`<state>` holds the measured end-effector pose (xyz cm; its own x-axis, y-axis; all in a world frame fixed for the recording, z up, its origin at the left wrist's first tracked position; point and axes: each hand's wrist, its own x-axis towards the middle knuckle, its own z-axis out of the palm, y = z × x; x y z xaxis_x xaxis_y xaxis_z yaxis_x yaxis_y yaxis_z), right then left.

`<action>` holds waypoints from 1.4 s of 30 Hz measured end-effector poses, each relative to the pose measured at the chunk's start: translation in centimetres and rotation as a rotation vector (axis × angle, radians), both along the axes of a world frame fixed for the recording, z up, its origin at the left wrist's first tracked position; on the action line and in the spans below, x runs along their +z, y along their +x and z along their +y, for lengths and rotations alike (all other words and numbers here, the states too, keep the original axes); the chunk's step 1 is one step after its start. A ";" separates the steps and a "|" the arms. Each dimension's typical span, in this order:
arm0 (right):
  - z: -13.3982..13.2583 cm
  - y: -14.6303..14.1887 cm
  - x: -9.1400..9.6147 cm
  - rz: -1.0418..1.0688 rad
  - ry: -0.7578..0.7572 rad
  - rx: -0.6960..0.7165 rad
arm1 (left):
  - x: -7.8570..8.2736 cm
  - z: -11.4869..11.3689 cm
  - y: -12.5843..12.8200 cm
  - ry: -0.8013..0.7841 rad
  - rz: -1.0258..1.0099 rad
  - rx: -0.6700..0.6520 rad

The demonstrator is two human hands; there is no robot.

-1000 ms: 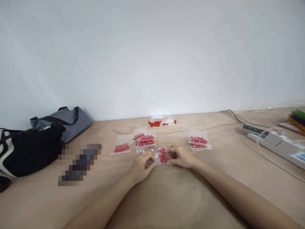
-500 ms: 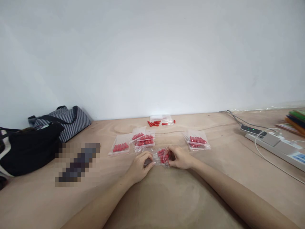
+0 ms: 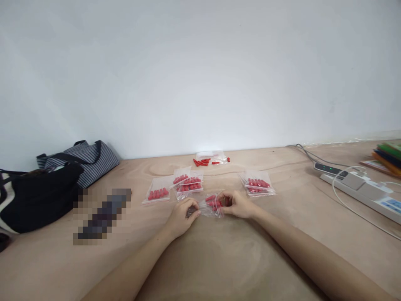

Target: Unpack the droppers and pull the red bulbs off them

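Between my hands lies a clear plastic bag (image 3: 205,209) with several small red pieces (image 3: 213,203) in it, each with a rounded end. My left hand (image 3: 183,215) pinches the bag's left end between thumb and fingers. My right hand (image 3: 236,205) is closed on the right end, beside the red pieces; its fingertips partly hide them. Just beyond my left hand are filled zip bags (image 3: 189,188) overlapping in a pile, and a single filled zip bag (image 3: 158,193) lies to their left. Another stack of filled zip bags (image 3: 258,184) is beyond my right hand.
Loose red pieces (image 3: 202,162) and a clear bag (image 3: 210,154) lie near the wall. At left are a striped bag (image 3: 100,161), a black bag (image 3: 40,200) and a blurred dark object (image 3: 103,215). A power strip (image 3: 360,192) with cables is at right, below coloured folders (image 3: 388,156).
My left hand has shifted slightly left, and the bag looks more spread out between my hands. The red pieces inside have moved a little. My right hand stays nearly in place.
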<state>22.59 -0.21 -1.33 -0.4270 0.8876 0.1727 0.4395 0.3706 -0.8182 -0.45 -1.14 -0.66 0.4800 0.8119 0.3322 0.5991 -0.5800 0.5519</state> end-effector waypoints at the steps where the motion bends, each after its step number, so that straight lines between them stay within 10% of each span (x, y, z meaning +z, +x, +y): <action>1: -0.1 -0.2 0.0 -0.015 0.024 -0.003 | 0.0 0.0 0.0 0.001 0.002 -0.001; 8: -0.5 -1.3 0.3 -0.137 0.250 0.004 | -0.2 0.1 0.0 0.005 -0.008 -0.017; 27: -0.7 1.0 0.5 -0.148 0.164 0.003 | 0.1 0.2 -0.9 -0.009 0.001 0.004; 42: -0.8 4.4 0.7 -0.393 0.363 -0.446 | 0.5 -0.2 -3.6 -0.057 0.079 0.108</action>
<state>26.95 -1.01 -0.63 -0.1263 0.9081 0.3994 0.8516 0.3057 -0.4258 -4.00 -1.31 -0.16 0.4117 0.8767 0.2489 0.6992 -0.4790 0.5308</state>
